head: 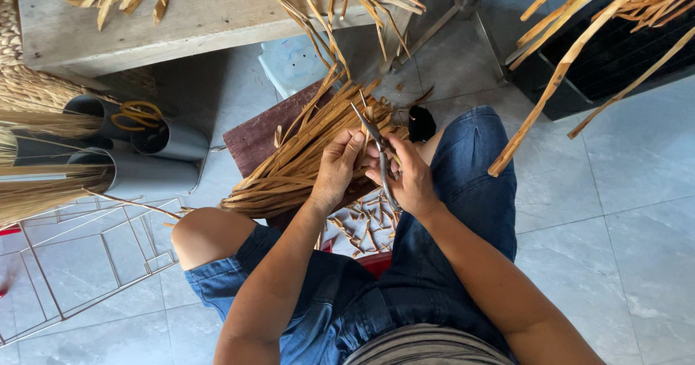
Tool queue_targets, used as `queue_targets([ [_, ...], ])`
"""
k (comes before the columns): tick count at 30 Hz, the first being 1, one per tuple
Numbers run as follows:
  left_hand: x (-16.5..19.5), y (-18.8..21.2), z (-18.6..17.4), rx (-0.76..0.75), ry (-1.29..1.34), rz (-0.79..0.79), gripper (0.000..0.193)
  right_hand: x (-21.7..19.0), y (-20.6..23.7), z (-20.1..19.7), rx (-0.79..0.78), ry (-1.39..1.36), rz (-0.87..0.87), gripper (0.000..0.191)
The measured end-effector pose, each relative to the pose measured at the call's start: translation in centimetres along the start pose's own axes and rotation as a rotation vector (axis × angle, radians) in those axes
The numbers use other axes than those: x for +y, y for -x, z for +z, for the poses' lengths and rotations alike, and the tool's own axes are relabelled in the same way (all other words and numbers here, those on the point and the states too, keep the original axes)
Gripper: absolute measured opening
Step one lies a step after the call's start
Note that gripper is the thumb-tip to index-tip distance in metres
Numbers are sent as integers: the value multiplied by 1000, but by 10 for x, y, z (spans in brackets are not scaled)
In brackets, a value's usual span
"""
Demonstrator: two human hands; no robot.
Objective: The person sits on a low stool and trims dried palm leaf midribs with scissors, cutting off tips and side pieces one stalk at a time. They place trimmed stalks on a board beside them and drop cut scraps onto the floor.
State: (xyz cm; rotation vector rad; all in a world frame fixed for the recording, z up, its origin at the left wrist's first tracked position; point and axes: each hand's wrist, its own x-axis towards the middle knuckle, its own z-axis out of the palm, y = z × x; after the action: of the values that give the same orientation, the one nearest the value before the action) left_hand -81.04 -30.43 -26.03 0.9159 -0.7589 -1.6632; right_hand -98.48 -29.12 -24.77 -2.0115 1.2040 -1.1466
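Your left hand (337,168) grips a bundle of dried straw strips (304,155) lying across a dark board (250,139), while your right hand (409,177) holds scissors (373,137) with blades open at its strands. Cut scraps (362,227) litter the floor (637,191) between your knees.

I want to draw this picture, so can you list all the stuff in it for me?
Bundle of dried tan straw strips: one, on the lap.
Metal scissors: one pair, grey, in the right hand.
Cut straw bits: many, tan, between the knees.
Dark brown wooden board: one, under the bundle.
Grey plastic pipes: three, left, holding straw.
Pale wooden bench: one, top.
White wire rack: one, lower left.
Black crate: one, upper right.
Left hand: grips the bundle.
Right hand: works the scissors.
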Motion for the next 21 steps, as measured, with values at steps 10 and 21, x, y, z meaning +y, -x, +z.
queue_targets([
  [10,-10,-13,25,-20,-89,124,25,5,-5,-21,48,81,14,77],
  [21,-27,-31,51,-30,-196,142,22,24,-6,-42,92,-64,-35,63],
])
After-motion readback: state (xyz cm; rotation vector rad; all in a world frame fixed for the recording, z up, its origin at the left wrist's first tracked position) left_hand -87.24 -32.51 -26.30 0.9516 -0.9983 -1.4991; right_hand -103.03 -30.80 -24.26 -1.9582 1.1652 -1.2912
